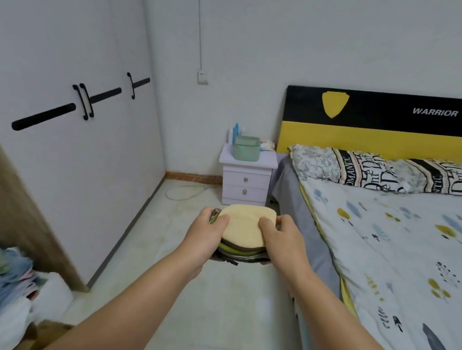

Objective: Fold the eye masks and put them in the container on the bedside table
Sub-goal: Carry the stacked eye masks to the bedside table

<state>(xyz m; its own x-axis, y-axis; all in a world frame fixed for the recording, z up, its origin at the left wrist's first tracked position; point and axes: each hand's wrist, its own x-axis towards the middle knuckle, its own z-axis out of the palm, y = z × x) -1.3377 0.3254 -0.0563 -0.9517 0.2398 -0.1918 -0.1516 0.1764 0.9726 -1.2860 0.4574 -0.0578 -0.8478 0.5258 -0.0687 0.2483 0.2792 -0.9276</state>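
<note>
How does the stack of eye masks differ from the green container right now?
The stack of eye masks is held in the air between the left hand and right hand; the container stands on the bedside table, untouched. The stack is flat, rounded and cream on top; the container is boxy, upright and green. Both look like soft fabric.

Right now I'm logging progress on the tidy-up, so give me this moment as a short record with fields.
held item: stack of folded eye masks, cream one on top
left hand: grips stack's left side
right hand: grips stack's right side
container: green, on bedside table, apart from the stack
bed: to the person's right, two pillows at headboard
stage: masks folded, not yet in container
</note>
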